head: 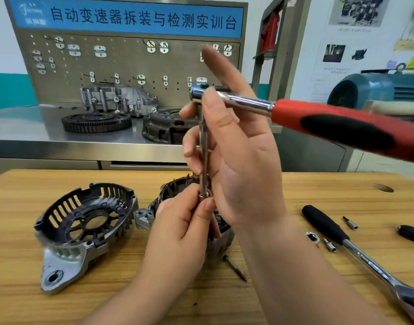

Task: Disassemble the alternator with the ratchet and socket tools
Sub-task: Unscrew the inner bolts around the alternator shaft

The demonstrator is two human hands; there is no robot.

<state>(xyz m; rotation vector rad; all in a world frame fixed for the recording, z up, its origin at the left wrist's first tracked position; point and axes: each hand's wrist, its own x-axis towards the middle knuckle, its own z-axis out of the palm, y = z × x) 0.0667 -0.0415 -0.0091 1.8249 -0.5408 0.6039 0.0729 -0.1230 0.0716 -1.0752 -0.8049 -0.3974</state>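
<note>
The alternator [146, 215] sits on the wooden bench [271, 188], directly beneath both hands and largely hidden by them. Its open end faces up, so its shaft axis looks roughly vertical. Its removed end housing [84, 221] lies just to the left, hollow side up.

An extension bar [203, 146] stands nearly upright over the alternator's centre. The red-handled ratchet [330, 123] is on top, its handle running out level to the right. The bar's long axis therefore points straight down into the part.

The left hand [182, 226] is the lower one and nearer the alternator. It pinches the bottom end of the bar between thumb and fingertips. The right hand [239, 156] is higher, its fingers curled round the bar, thumb against the ratchet head and index finger sticking up free.

I cannot tell whether the bar's tip is seated on a fastener, because the fingers cover it. My guess is that the next move depends on keeping the bar plumb on that axis while the left hand guides the tip.

A second ratchet [356, 254], small sockets [330, 245] and a loose bolt [235, 268] lie to the right.
</note>
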